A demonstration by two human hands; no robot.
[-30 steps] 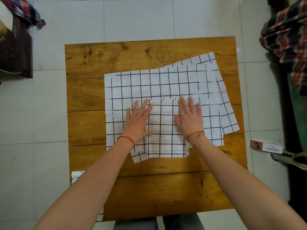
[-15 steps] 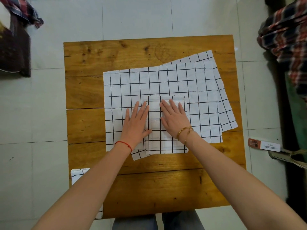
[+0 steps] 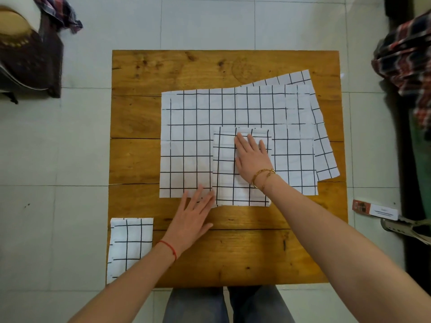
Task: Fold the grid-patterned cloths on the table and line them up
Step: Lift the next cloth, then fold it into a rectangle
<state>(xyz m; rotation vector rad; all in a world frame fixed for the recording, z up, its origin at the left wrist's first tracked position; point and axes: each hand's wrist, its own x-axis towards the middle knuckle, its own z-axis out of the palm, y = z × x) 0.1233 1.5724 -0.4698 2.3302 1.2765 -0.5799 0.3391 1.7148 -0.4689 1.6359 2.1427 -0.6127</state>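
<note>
White black-grid folded cloth (image 3: 242, 166) mid wooden table (image 3: 210, 68) atop larger flat grid cloths (image 3: 198, 127), right hand (image 3: 253, 157) flat on it, fingers spread, left hand (image 3: 191, 220) open at its near-left corner, gripping nothing, another folded cloth (image 3: 128, 245) near-left table edge

Lighting was soft and even, pretty bright, barely any shadows on the wooden surface (image 3: 233, 66). Wide-angle lens bent the frame edges, and the corners looked a bit smeared.

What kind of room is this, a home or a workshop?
Probably a home: a small wooden table stands on a pale tiled floor, with plaid clothing heaped at the right and a dark bag at the far left.
</note>
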